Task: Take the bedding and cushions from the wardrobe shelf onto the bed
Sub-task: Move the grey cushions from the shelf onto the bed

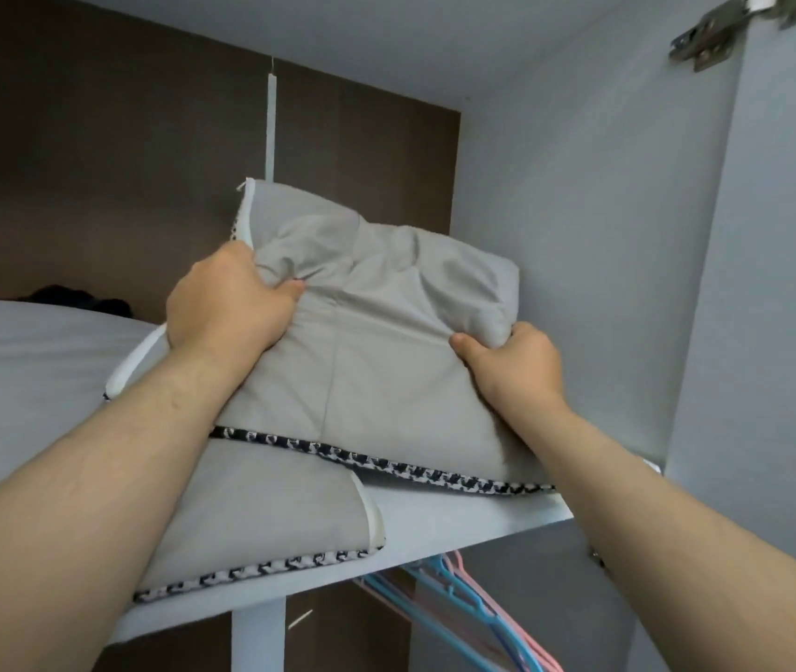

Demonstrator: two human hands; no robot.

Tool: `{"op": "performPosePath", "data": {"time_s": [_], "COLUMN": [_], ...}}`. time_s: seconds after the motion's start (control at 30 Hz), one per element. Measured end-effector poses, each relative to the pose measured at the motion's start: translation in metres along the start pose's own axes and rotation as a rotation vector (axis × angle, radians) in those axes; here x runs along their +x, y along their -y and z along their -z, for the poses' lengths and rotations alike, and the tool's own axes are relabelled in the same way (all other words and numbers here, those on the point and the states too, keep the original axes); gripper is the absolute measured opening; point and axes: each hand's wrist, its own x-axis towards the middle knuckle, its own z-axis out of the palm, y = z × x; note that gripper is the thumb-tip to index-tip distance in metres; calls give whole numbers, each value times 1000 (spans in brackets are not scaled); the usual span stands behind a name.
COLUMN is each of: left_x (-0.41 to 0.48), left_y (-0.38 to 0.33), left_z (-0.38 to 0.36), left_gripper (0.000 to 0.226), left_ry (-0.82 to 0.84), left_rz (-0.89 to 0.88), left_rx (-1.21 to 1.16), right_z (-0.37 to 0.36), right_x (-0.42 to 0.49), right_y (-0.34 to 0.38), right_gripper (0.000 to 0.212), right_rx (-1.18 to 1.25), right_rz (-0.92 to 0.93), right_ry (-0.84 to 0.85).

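Observation:
A beige cushion (376, 341) with a black-and-white houndstooth edge lies tilted on the white wardrobe shelf (459, 521). My left hand (226, 303) grips its upper left part, bunching the fabric. At its right side my right hand (512, 361) pinches the fabric, thumb on top. A second beige cushion (265, 516) of the same kind lies flat under it, partly hidden by my left forearm. White folded bedding (23, 371) fills the left of the shelf.
The grey wardrobe side wall (604, 235) stands close on the right, with a metal hinge (725, 31) above. Pink and blue hangers (473, 613) hang below the shelf. A dark item (81, 298) lies behind the bedding against the brown back panel.

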Motion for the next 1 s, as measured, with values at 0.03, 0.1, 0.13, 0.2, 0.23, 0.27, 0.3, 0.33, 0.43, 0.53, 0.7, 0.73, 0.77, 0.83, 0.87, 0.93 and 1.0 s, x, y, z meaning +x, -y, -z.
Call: {"op": "performPosePath", "data": {"time_s": [0.03,0.1,0.13,0.2,0.23,0.27,0.3,0.33,0.43,0.53,0.7,0.73,0.77,0.83,0.87,0.93,1.0], "left_x": [-3,-12,-20,-40,-53,-69,-86,-103,-153,-198,-273,-286,-300,-327,-343,-369,-398], "left_y": [-5,-16,-22,-33,-41,-49,-54,-57,-67,-72,-124,-147,-173,-229,-262,-310,-356], "left_z": [8,26,37,59,71,83,91,98,107,98,100,111,122,152,172,204,233], "left_gripper": [44,45,45,44,43,42,41,40,42,41,54,51,49,48,41,24,27], "left_ry": [-30,-79,-100,-147,-176,-207,-242,-273,-311,-279,-57,-33,-30,-33,-50,-103,-78], "left_rz": [-23,-36,-30,-15,-16,-18,-17,-14,39,184,279,296,297,268,231,108,28], "left_rx": [-44,-135,-176,-243,-288,-340,-387,-428,-545,-698,-995,-1041,-1100,-1161,-1186,-1219,-1286], "right_z": [14,43,60,94,116,138,158,177,242,308,433,458,483,529,557,601,644], "right_x": [-5,-17,-25,-42,-52,-63,-74,-87,-129,-173,-241,-251,-261,-278,-288,-306,-328], "right_y": [5,15,18,26,30,32,33,34,26,18,13,12,11,8,6,-3,-8], "right_gripper": [46,45,44,43,42,41,41,42,42,40,39,39,39,40,40,40,41], "right_rx": [23,58,66,74,79,81,77,71,29,-43,-190,-225,-258,-311,-346,-391,-431], "right_rz": [11,39,55,84,101,119,134,147,183,246,339,351,360,345,318,263,185], "right_ry": [-30,-74,-93,-120,-131,-138,-141,-146,-171,-238,-381,-422,-460,-534,-579,-638,-696]}}
